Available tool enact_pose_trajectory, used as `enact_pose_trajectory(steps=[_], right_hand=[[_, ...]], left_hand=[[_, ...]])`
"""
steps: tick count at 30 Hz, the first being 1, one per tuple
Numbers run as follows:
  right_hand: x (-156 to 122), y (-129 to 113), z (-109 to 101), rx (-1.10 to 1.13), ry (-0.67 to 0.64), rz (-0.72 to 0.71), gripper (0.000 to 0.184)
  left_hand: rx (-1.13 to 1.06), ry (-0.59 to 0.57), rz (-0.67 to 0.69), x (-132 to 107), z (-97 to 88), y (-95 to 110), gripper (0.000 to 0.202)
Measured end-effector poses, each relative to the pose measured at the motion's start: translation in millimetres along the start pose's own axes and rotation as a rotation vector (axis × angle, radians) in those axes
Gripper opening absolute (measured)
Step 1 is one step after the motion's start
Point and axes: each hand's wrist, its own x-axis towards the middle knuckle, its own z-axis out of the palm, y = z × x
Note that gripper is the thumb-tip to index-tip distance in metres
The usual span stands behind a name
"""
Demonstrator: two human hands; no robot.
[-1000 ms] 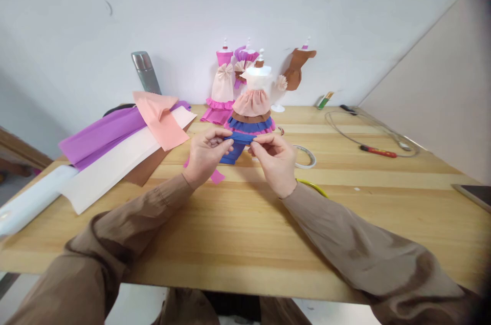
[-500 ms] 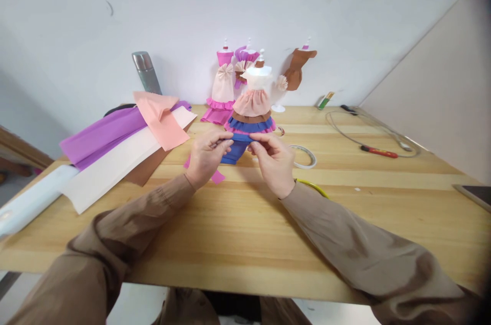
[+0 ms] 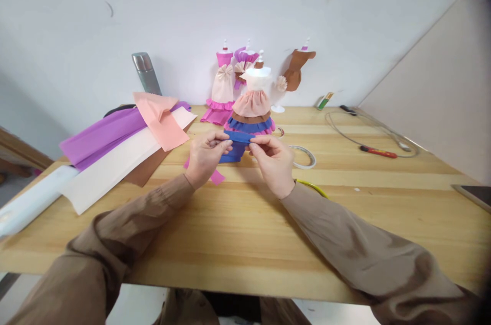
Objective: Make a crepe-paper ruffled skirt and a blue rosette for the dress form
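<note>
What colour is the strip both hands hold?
The strip is blue, best seen in the head view.

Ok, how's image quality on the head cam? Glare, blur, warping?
All head view: lighting soft and even, faint shadow on the table beside the right sleeve; slight highlight on the flask, whose lean may be partly wide-angle distortion; blue strip lacks fine detail; top-right corner dark.
</note>
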Motion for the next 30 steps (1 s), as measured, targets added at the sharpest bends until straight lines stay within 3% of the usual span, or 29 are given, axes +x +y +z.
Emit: enact_pose_trajectory(steps=[16,30], right_hand=[[0.1,-1.7,-1.4,-0.005,-0.001,-0.02,0.005],[1.2,5.6,-5.7,-0.105,-0.075,-0.041,0.016]], left_hand=[[-0.022,-0.031,-0.026,-0.3,1.6,5.0,0.01],[-0.016,-0.059,-0.036,-0.7,-0.4,2.6,0.01]])
